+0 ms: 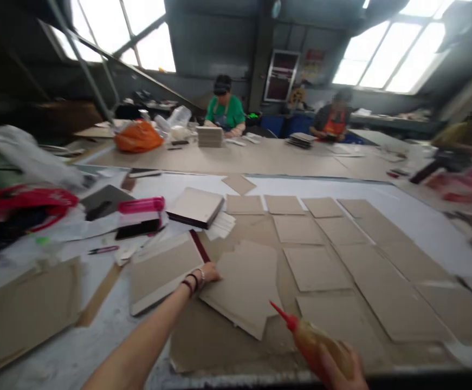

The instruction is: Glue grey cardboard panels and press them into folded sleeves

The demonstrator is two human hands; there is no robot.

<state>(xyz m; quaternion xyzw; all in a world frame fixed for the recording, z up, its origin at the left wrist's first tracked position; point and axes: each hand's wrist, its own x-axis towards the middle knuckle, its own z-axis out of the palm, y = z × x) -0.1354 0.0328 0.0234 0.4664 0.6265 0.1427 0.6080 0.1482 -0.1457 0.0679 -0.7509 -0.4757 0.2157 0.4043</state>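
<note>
Head view: nearest, the right hand is wrapping round an amber squeeze bottle with a pointed red nozzle, which is tilting up and leftward above the right part of a large brown cardboard sheet. Farther in, the left hand is resting at the edge of an irregular pile of beige cardboard pieces, beside a flat beige board with a dark red edge strip; whether its fingers are pinching anything, I cannot tell. Beneath all this, a white, smudged worktop is spreading out, carrying rows of rectangular beige cardboard panels on the right. Beyond the flat board, a black phone-like slab is lying by a bright pink case, and a thick pale block with dark sides is sitting near the panels. A second, brown worktop is running across behind, holding an orange plastic bag and a stack of pale boards. Behind it, a person in green and another in an orange apron are occupying places, while bright slanted windows are lighting the dim grey room.
</note>
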